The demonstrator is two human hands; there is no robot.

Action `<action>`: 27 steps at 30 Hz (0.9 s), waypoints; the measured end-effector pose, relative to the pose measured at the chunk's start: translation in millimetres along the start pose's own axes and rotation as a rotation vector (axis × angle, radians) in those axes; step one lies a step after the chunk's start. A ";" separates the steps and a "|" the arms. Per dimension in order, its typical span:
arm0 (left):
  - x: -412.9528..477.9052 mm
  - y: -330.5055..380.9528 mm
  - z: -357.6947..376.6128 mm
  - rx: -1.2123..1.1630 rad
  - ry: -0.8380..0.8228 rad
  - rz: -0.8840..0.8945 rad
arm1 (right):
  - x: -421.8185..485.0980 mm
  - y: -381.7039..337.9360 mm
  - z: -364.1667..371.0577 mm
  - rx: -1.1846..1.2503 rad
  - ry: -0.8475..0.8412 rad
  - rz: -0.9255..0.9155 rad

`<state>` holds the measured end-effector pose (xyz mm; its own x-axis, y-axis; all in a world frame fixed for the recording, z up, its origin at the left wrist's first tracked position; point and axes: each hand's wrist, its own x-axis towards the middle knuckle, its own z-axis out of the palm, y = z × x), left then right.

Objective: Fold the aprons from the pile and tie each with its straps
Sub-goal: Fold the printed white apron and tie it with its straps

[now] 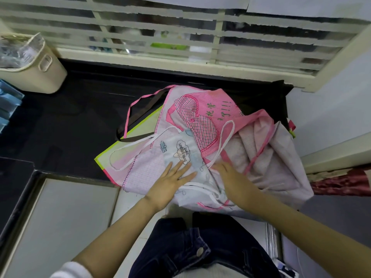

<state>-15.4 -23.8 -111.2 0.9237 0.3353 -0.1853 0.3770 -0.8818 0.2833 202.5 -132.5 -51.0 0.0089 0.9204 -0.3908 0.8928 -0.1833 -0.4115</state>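
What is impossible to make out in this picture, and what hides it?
1. Number of aprons in the pile: head view, the layers cover each other.
2. Whether the right hand grips anything: head view, its own back and blur hide the fingertips.
3. Contents of the beige basket: head view, cut off by the left edge and blurred.

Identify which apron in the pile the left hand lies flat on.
The white cloud-print apron, at the front under the left hand; the pink checked apron lies behind it, untouched.
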 end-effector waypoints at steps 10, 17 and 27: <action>-7.3 -18.0 1.4 -0.307 -0.036 0.012 | 31.8 11.1 0.4 -0.208 -0.131 -0.405; -20.0 -17.0 5.3 -0.353 0.199 -0.048 | 49.2 9.3 -6.2 -0.081 -0.248 -0.325; -15.3 -8.4 -13.7 -0.693 0.314 -0.595 | 61.7 2.7 -16.0 0.438 -0.180 -0.061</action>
<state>-31.8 -16.9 -97.8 0.5067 0.8263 -0.2461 0.6530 -0.1814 0.7353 212.7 -70.7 -63.0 -0.1507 0.8667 -0.4755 0.6154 -0.2942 -0.7312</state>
